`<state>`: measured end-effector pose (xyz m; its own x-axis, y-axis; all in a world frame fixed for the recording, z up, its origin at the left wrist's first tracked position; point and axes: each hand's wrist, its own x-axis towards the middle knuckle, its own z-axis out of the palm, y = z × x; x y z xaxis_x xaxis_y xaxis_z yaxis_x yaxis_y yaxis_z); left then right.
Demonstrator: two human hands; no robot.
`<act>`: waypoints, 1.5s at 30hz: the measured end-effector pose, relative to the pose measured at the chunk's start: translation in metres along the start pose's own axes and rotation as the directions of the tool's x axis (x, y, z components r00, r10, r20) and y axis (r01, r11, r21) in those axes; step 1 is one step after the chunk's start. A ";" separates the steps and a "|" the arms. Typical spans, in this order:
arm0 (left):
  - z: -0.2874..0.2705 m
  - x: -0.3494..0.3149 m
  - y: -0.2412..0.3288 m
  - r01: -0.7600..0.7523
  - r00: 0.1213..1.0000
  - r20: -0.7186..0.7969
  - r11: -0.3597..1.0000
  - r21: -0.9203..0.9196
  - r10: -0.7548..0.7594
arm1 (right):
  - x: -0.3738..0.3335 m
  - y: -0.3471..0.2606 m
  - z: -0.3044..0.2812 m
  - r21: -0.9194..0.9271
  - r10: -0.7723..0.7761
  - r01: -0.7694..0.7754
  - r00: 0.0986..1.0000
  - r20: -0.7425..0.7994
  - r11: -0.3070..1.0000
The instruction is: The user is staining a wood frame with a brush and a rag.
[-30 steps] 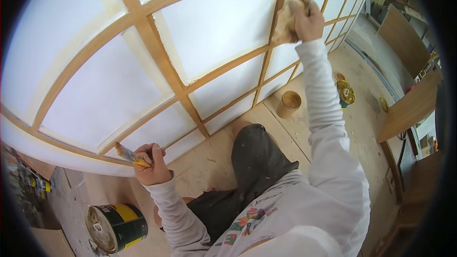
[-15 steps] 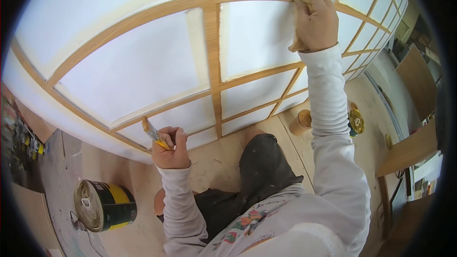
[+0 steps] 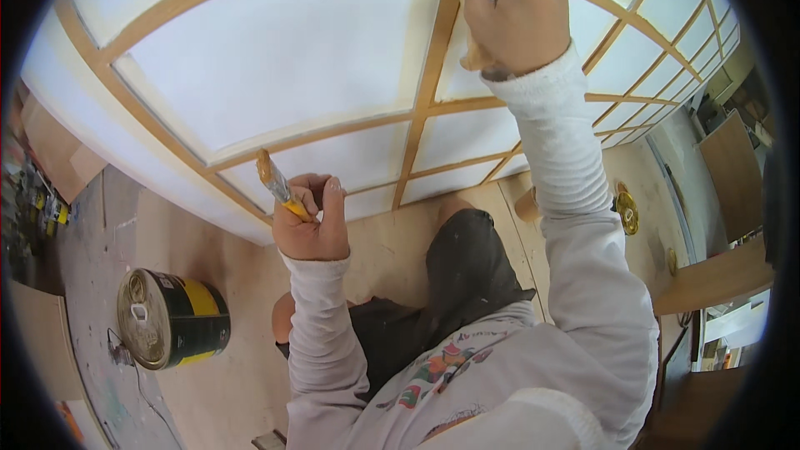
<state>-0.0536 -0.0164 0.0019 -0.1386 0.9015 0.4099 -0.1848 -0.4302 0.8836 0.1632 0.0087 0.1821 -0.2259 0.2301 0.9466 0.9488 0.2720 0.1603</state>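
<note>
Left hand (image 3: 310, 229) grips a yellow-handled paintbrush (image 3: 279, 187) beside the wooden lattice screen (image 3: 433, 75); right hand (image 3: 510, 8) presses a cloth (image 3: 475, 54) against an upper bar. On the floor at left lies a sealed black-and-yellow paint can (image 3: 171, 318), contents hidden.

Bright, even daylight glows through the white paper panels (image 3: 275, 58), nearly overexposed. Fisheye bends straight edges; corners are black. Shadows are soft, focus mostly sharp.

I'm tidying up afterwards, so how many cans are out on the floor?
1: a black and yellow can lies on its side on the floor, beside the left hand holding a brush. Others may be hidden.
</note>
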 end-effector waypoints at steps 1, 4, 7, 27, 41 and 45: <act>-0.001 0.000 0.001 0.004 1.000 -0.006 1.000 -0.024 -0.005 | -0.006 -0.001 0.004 0.009 0.077 -0.077 0.997 0.017 0.997; -0.005 0.000 0.003 0.016 1.000 -0.016 1.000 -0.006 -0.016 | -0.045 -0.012 0.017 -0.085 0.049 -0.037 0.987 0.155 0.996; -0.004 0.000 0.004 0.023 1.000 0.004 1.000 0.004 -0.023 | -0.102 -0.028 0.019 0.158 0.125 -0.198 0.914 0.385 0.967; 0.143 -0.092 -0.045 0.032 0.775 0.607 0.971 0.237 -0.174 | -0.473 0.243 -0.322 -0.574 0.990 -0.818 0.106 -0.092 0.034; 0.229 -0.161 -0.073 0.006 0.687 0.623 0.860 0.511 -0.375 | -0.627 0.457 -0.349 -0.907 0.963 -0.341 -0.191 -0.191 -0.248; 0.225 -0.158 -0.065 -0.094 0.704 0.604 0.794 0.600 -0.373 | -0.610 0.467 -0.359 -0.767 0.836 -0.520 -0.547 -0.039 -0.376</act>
<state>0.1996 -0.1203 -0.0695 0.5590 0.8236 0.0961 0.4503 -0.3988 0.7989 0.8233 -0.3400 -0.2203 0.9255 0.0655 -0.3731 -0.0697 -0.9387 -0.3377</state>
